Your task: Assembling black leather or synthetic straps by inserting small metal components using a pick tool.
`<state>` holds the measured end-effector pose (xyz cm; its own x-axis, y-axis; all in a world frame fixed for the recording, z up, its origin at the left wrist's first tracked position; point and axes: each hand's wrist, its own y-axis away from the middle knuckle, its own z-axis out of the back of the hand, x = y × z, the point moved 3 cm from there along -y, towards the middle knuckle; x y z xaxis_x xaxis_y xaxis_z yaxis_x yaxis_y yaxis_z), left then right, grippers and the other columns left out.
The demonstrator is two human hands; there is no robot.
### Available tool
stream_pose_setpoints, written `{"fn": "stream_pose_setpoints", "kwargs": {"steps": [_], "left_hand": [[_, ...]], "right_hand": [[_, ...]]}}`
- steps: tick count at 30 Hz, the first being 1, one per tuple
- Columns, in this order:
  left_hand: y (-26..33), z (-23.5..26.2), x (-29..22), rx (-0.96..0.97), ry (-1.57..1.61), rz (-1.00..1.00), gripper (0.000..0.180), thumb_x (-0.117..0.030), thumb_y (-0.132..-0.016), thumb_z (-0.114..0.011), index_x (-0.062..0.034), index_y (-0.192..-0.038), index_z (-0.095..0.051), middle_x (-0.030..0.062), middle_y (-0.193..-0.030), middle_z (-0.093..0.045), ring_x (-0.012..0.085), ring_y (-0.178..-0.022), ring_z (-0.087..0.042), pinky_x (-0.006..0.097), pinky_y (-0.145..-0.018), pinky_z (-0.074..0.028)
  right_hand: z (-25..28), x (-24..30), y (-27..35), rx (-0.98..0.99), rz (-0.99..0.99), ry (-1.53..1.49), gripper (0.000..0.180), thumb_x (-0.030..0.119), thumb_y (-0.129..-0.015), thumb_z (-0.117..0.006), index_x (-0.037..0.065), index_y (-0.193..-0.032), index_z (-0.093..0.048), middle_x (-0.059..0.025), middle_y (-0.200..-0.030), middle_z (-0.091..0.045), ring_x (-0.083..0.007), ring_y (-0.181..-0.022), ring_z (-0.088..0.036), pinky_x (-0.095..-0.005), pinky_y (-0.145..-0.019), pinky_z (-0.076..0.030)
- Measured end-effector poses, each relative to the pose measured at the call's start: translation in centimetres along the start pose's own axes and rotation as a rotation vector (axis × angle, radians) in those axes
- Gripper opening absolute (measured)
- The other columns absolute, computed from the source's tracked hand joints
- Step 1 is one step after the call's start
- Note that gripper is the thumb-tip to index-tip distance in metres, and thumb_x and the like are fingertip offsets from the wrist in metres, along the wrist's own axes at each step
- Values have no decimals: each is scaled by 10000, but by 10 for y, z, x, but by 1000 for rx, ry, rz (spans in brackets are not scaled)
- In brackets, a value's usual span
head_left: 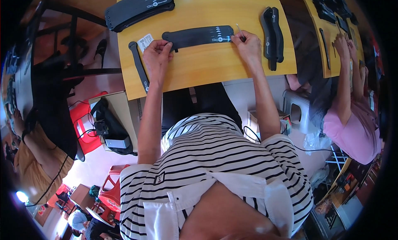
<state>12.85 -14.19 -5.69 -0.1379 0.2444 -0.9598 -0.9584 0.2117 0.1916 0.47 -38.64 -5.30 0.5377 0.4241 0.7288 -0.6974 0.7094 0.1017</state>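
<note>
While the left hand (156, 53) pinches the black strap (198, 36) and the right hand (248, 44) grips a thin tool (240, 31), a loosened pinch could let the strap skid.

The stack of black straps (139, 8) is cut off by the top edge, its far ends unseen

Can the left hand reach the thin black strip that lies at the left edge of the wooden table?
Probably yes. The left hand pinches the end of the wide black band, and the thin black strip lies just beside it on the table, with nothing between them.
</note>
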Motion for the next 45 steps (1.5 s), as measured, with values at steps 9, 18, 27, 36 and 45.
{"fn": "stream_pose_setpoints", "kwargs": {"steps": [9, 18, 27, 36, 45], "left_hand": [[-1, 0, 1, -5, -6, 7, 106, -49, -781, -650, 15, -852, -604, 48, -671, -581, 87, -507, -556, 196, -453, -469], [-3, 0, 5, 4, -8, 11, 88, -43, -784, -644, 12, -835, -600, 45, -665, -579, 83, -499, -553, 194, -449, -467], [-2, 0, 3, -12, -60, 0, 88, -47, -789, -639, 18, -837, -604, 49, -647, -589, 87, -499, -557, 201, -453, -465], [2, -2, -4, -32, -72, -20, 103, -55, -785, -646, 16, -816, -578, 49, -634, -582, 86, -489, -547, 202, -450, -456], [0, -1, -1, -42, -117, -27, 121, -59, -776, -652, 21, -820, -573, 56, -639, -582, 97, -489, -556, 210, -439, -458]], "right_hand": [[-3, -4, -1, -3, 4, -15, 203, 249, -725, -664, 48, -753, -647, -112, -640, -620, -258, -624, -609, -358, -586, -449], [1, 2, 1, 4, -16, 35, 212, 261, -726, -659, 52, -755, -639, -106, -660, -625, -281, -653, -611, -369, -603, -455], [2, 6, 4, -7, -3, 48, 212, 260, -727, -656, 53, -769, -643, -119, -679, -629, -297, -666, -611, -382, -614, -460], [2, 8, 4, -12, 6, 90, 203, 249, -743, -632, 48, -767, -643, -135, -692, -631, -319, -707, -618, -405, -634, -465], [3, 12, 4, 20, -42, 121, 209, 262, -745, -622, 61, -795, -650, -141, -727, -639, -321, -747, -624, -407, -677, -476]]}}
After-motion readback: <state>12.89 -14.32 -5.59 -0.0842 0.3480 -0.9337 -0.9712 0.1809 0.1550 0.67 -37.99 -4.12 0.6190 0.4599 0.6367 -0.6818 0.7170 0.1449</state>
